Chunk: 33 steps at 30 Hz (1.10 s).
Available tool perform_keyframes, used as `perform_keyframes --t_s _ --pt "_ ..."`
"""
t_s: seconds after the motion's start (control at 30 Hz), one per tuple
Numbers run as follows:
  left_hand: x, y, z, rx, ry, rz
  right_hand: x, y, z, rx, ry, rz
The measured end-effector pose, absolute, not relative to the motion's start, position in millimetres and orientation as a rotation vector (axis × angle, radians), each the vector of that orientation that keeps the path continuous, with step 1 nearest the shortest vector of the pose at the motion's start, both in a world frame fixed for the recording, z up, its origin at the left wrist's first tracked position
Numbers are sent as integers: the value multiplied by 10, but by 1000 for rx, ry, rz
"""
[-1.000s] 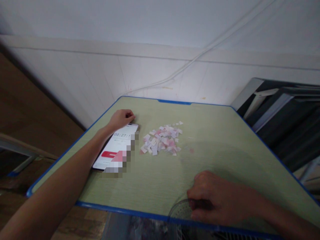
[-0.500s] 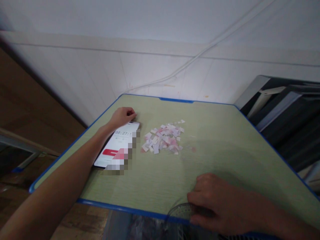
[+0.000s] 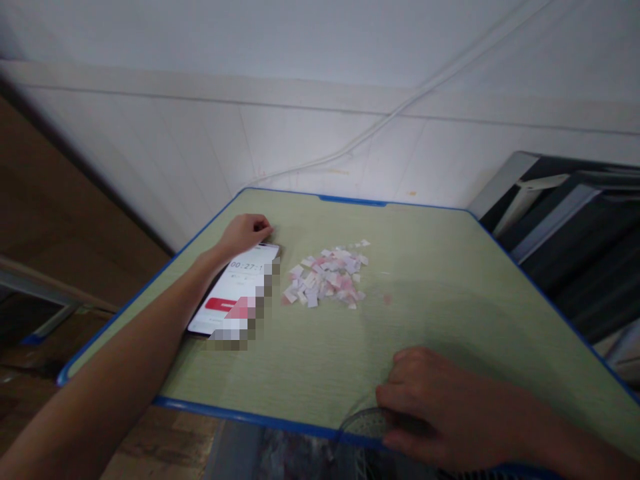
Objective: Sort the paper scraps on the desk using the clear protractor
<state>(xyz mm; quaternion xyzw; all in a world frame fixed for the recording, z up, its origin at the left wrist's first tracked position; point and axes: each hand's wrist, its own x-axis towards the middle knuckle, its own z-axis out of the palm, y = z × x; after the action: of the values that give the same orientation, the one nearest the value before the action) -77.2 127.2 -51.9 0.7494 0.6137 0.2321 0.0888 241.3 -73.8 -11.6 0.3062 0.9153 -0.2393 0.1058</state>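
Observation:
Toward the far left of the table, my left hand (image 3: 249, 230) rests with its fingers curled in and nothing visible in them. Its forearm passes along the left side of a phone (image 3: 220, 287), whose lit screen shows a running timer and a red button; part of it is pixelated. Right of the phone lies a loose heap of small white and pink paper pieces (image 3: 327, 277). At the near edge, my right hand (image 3: 420, 407) is closed around the side of a clear, round-rimmed container (image 3: 364, 421). The container's lower part and my fingertips are hidden.
The light green table (image 3: 420, 253) has a blue edge and stands against a white wall (image 3: 320, 133) with a cable (image 3: 350, 147) running across it. Dark folded panels (image 3: 575, 247) lean at the right. A greyish bin (image 3: 235, 450) sits below the near edge.
The clear container at the near edge has shifted very slightly to the right, along with my right hand. My left hand, the phone and the paper heap look the same.

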Motion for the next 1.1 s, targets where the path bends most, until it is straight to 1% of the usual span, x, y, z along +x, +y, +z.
perform_keyframes --t_s 0.67,1.1 --pt "-770 1275 -528 2169 1806 759 2420 -727 -100 909 2692 -739" --pt "-727 1250 -490 2109 1821 738 2415 -701 -88 892 2660 -829"
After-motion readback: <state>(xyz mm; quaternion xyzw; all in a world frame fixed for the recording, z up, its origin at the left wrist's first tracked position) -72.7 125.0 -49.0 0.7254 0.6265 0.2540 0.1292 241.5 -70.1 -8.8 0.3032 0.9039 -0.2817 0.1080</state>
